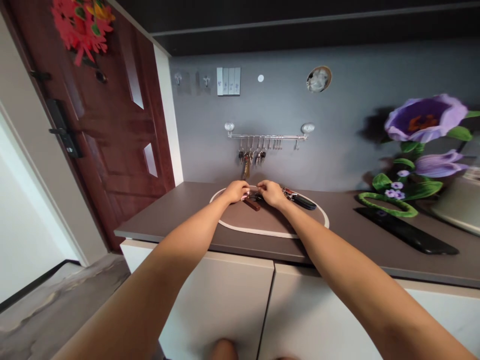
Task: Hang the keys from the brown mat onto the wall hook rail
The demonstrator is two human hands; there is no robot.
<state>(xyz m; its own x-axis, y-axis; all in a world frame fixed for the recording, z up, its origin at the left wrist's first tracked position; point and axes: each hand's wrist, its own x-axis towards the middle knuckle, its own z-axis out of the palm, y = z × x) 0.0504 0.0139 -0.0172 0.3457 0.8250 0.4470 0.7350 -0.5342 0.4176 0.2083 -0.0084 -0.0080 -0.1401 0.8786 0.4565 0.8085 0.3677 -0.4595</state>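
Side by side over an oval mat (258, 231) with a white rim, my two hands are bent close together. My left hand (237, 191) is closed at the fingertips on a keychain, with small pinkish and metallic bits (245, 195) showing at them. A brown bar-shaped fob (252, 204) lies just below those fingers. My right hand (272, 193) is pinched closed, and what sits between its fingertips is too small to make out. Dark metal pieces, perhaps keys, lie between the hands. Right of my right hand is another keychain with a black fob (303, 202).
A clear rail with hooks (268, 136) on the wall carries several key bunches (246, 164). On the counter (150, 212) to the right are a black oblong object (407, 230), a green ring (388, 205) and purple flowers (425, 120). A brown door (112, 125) stands left.
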